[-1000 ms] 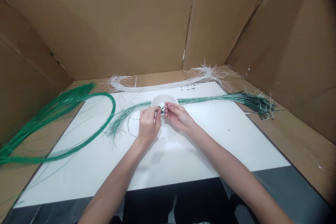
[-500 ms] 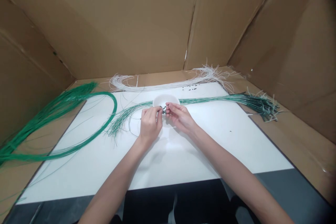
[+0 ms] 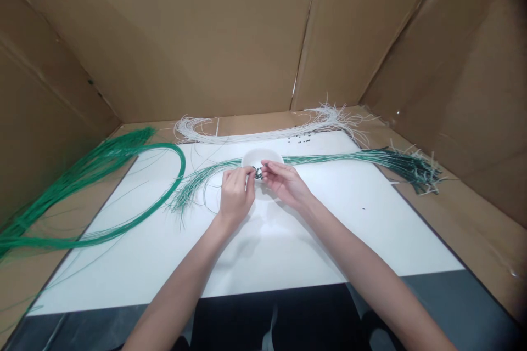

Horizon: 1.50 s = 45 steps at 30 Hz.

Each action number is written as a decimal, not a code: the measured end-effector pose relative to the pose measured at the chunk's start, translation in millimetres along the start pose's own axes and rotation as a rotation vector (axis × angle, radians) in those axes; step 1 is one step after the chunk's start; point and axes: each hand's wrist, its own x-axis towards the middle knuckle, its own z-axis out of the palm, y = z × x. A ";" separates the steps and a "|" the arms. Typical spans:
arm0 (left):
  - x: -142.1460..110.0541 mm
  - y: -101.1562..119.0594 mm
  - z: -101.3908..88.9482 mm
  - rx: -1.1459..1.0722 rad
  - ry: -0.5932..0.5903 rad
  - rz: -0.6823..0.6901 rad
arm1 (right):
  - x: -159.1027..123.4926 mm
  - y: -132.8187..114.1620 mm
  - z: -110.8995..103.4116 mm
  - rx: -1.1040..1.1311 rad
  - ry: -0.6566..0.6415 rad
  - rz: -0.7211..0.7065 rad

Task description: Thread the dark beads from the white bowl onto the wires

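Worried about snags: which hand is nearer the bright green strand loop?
Left. The left hand is to the right of the bright green strand loop; the right hand is farther to the right.

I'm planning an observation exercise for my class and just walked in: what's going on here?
A person's left hand and right hand work close together at a white bowl with small dark pieces in it. What the fingertips hold is too small to make out. A bundle of green and white strands extends out either side of the bowl, white strands lie farther back, and a looped green bundle lies at the left.
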 end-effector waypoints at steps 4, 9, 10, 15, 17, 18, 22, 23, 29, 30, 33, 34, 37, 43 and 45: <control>0.1 0.0 0.0 0.006 0.002 0.006 | -0.2 0.0 0.4 -0.020 0.027 -0.007; 1.0 0.6 -0.5 0.009 0.012 0.018 | 0.8 1.3 -2.0 -0.009 0.000 0.011; 1.1 0.5 -0.6 0.009 0.009 0.021 | 1.1 1.4 -2.6 -0.003 -0.011 0.015; 0.8 -0.7 -0.8 0.015 -0.008 0.024 | 2.1 0.3 -3.6 0.007 -0.031 0.012; 0.7 -1.2 -0.8 0.017 -0.015 0.026 | 2.4 -0.3 -3.6 0.006 -0.018 0.011; 0.7 -1.5 -0.8 0.018 -0.018 0.029 | 2.6 -0.5 -3.6 0.010 -0.015 0.012; 0.8 -2.1 -1.2 0.022 -0.026 0.032 | 2.7 -0.8 -3.8 0.028 -0.015 0.019; 0.9 -2.1 -1.5 0.021 -0.026 0.030 | 2.5 -0.8 -3.7 0.032 -0.013 0.023; 2.0 -0.3 -3.7 0.000 -0.007 0.046 | 1.4 -0.7 -3.3 0.021 -0.001 0.027; 2.1 -0.1 -3.8 -0.001 -0.008 0.045 | 1.5 -0.6 -3.3 0.014 0.000 0.025; 2.2 -0.2 -3.8 -0.002 -0.009 0.033 | 1.7 -0.6 -3.1 -0.014 0.000 0.019; 2.1 -0.3 -3.7 -0.004 -0.006 0.030 | 1.8 -0.5 -3.0 -0.024 -0.002 0.016; 2.2 -0.6 -3.8 -0.008 0.000 0.034 | 1.8 -0.1 -3.4 -0.046 -0.003 0.011; 2.6 -0.4 -4.4 -0.004 -0.010 0.035 | 1.4 0.4 -4.0 -0.047 0.012 0.012; 2.4 -0.4 -4.3 0.000 -0.015 0.031 | 1.1 0.0 -3.1 -0.055 0.024 0.014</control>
